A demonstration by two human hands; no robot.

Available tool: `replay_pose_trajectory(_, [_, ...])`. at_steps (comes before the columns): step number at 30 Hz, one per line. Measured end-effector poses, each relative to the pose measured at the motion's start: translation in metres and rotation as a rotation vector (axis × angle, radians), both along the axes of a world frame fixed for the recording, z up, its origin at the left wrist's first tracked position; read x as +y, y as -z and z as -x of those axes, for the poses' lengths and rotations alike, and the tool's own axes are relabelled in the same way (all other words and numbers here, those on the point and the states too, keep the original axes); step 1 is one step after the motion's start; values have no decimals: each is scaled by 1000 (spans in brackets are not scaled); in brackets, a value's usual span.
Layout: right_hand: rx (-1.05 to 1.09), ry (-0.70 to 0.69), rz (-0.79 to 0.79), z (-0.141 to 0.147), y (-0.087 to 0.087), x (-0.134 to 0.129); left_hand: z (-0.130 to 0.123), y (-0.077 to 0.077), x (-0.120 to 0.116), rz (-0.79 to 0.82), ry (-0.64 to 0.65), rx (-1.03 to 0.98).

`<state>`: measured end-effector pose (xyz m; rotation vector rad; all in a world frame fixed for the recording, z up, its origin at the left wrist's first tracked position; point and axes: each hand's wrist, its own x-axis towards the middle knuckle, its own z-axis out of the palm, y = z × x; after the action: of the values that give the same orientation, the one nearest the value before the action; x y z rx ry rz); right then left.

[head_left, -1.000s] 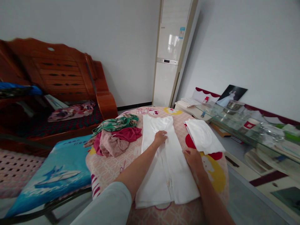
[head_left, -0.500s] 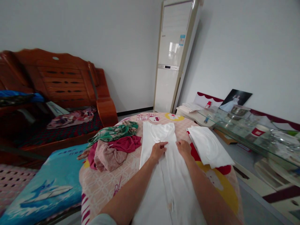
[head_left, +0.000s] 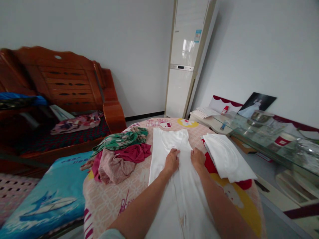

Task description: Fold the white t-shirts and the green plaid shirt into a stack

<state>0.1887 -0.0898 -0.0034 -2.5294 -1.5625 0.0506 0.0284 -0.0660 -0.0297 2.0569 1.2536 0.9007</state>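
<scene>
A long white garment lies lengthwise over the middle of the round table, its neckline at the far end. My left hand is closed on the garment's middle, a little below the neckline. At the garment's right edge, my right hand pinches the cloth between thumb and fingers. A folded white cloth rests on the table to the right of my right hand. To the left are a crumpled pink cloth, a dark red cloth and a green plaid cloth, heaped together.
A patterned cloth covers the round table. On the right stands a glass-topped cabinet with bowls, a cup and a photo. A wooden bench and a blue printed cushion are at left; a tall air conditioner stands behind.
The fingers of my left hand have curled in on the cloth. My right hand has moved slightly right, drawing the garment's right edge outward. The view has shifted a little.
</scene>
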Motion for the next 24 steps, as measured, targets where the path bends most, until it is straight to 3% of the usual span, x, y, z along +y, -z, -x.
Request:
replay_pose_trajectory(8, [-52,-26,-66,8,-14,-9,0,-7,-5,-56,42,114])
replay_pose_trajectory(14, [-67,-475,-230,20,9,-29,7,-11,-9,-73,-36,41])
replay_pose_trajectory(20, [-74,-448,-221,18,26,-29,23,-33,18,-145,-183,-166])
replay_pose_trajectory(24, [-90,-428,-213,19,26,-27,18,-42,48,-139,-145,-60])
